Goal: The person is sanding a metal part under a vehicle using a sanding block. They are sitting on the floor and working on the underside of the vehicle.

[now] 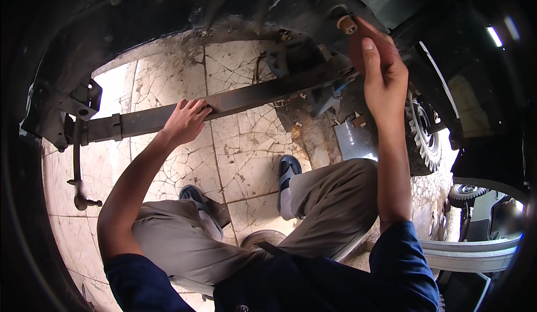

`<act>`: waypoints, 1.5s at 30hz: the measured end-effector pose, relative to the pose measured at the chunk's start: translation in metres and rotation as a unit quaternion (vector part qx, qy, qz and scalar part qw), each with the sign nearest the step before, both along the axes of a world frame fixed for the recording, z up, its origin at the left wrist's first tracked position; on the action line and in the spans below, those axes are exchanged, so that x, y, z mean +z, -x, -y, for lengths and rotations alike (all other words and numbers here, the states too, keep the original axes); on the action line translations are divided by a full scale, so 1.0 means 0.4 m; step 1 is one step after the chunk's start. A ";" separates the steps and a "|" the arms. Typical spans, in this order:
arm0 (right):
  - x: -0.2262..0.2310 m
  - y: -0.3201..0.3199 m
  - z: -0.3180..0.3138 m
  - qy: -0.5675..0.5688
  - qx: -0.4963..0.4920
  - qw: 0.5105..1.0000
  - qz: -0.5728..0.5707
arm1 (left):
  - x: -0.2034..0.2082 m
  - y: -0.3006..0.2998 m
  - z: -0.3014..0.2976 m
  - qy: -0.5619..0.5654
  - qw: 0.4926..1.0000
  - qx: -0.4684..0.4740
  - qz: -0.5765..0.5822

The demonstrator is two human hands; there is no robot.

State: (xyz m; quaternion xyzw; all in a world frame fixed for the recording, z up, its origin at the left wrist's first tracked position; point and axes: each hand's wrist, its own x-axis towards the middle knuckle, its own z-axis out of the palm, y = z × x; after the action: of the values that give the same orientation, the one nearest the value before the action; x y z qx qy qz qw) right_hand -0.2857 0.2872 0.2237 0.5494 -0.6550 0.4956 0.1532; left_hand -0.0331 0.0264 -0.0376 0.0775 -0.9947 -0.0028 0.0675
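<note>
Below the leaf spring [251,95] open room reaches down to the cracked tile floor [246,144]. Above it, the wheel arch [184,10] crowds close; a tyre [423,138] blocks the right side.

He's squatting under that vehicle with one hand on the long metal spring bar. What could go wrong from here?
The left hand rests on the leaf spring; if the bar shifted, fingers could get pinched. The right hand reaches up to a rusty stud on the dark underbody, where grit might fall toward the face. He crouches beside a tyre, so backing out fast looks awkward.
</note>
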 end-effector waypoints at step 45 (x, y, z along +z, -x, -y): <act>0.044 -0.017 -0.018 -0.051 -0.006 0.991 -0.123 | -0.002 0.003 -0.002 -0.007 1.000 0.005 -0.008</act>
State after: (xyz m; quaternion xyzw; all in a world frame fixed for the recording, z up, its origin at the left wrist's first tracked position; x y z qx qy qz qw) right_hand -0.2790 0.2946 0.2412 0.6091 -0.6591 0.3893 0.2075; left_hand -0.0343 0.0271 -0.0385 0.0830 -0.9937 -0.0104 0.0748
